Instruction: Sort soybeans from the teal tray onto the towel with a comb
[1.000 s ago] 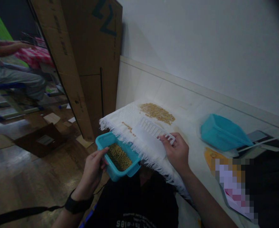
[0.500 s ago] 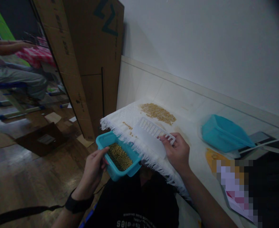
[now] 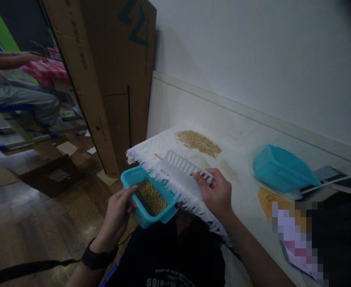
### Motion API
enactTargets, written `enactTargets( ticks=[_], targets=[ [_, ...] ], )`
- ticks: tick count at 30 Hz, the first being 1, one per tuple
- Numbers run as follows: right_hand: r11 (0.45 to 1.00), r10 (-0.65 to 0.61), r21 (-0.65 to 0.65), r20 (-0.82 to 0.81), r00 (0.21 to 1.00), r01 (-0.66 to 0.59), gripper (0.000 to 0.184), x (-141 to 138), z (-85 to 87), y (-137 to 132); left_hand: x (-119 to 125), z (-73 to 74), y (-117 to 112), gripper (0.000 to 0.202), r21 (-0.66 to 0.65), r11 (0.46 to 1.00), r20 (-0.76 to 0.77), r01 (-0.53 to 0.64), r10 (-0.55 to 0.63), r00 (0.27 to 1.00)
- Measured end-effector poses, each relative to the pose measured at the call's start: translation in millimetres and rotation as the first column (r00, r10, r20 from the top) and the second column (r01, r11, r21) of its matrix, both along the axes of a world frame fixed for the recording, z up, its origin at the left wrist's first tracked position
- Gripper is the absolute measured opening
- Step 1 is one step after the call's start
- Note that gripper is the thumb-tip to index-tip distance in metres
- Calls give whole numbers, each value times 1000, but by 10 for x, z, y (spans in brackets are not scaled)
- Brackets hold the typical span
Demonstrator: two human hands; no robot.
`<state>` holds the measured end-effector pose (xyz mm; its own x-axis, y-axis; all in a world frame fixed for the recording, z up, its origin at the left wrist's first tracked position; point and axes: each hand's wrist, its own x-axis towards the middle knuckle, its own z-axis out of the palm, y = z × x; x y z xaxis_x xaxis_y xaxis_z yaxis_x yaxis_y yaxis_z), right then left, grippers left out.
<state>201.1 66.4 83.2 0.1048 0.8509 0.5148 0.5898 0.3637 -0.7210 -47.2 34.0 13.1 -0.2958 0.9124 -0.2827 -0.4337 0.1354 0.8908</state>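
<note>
My left hand (image 3: pixel 122 207) grips the left rim of a blue plastic container (image 3: pixel 128 177), held just below the table's front edge. Small green beans (image 3: pixel 151 197) fill its lower part. My right hand (image 3: pixel 215 193) is closed on the slotted edge of a flat whitish plastic scraper (image 3: pixel 178 169), which lies low over a white fringed cloth (image 3: pixel 145 149). A few tan beans (image 3: pixel 164 172) lie on the cloth between the scraper and the container. Farther back is a larger spread of tan beans (image 3: pixel 199 142).
A second blue container (image 3: pixel 283 169) stands at the right of the table, near an orange item (image 3: pixel 266 199). A tall cardboard box (image 3: pixel 112 79) rises at the left, against the white wall (image 3: pixel 253 52). Beyond it a person sits, with an arm (image 3: pixel 10 59) over a red checked cloth (image 3: pixel 48 71).
My right hand and the scraper have moved left and slightly toward the container over the cloth. My left hand and the container of green beans stay in place.
</note>
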Motion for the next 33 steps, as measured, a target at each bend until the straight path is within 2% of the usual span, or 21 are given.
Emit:
enactTargets(
  ticks=[4,10,16,33],
  targets=[
    [1000,4,4,-4,1000,-4,26,-38,61,-63,-7,2,-9,38,2,1000,0,-2,2,1000],
    [989,-141,48,-24,990,142,30,141,21,137,-18,-21,-14,39,4,1000,9,15,-15,1000],
    [995,-94,17,-32,995,95,31,155,-57,209,-18,-29,-1,39,13,1000,17,18,-18,1000],
    [999,-46,1,-72,996,46,31,102,-41,123,-34,-27,-6,40,-5,1000,14,-5,5,1000]
  ],
)
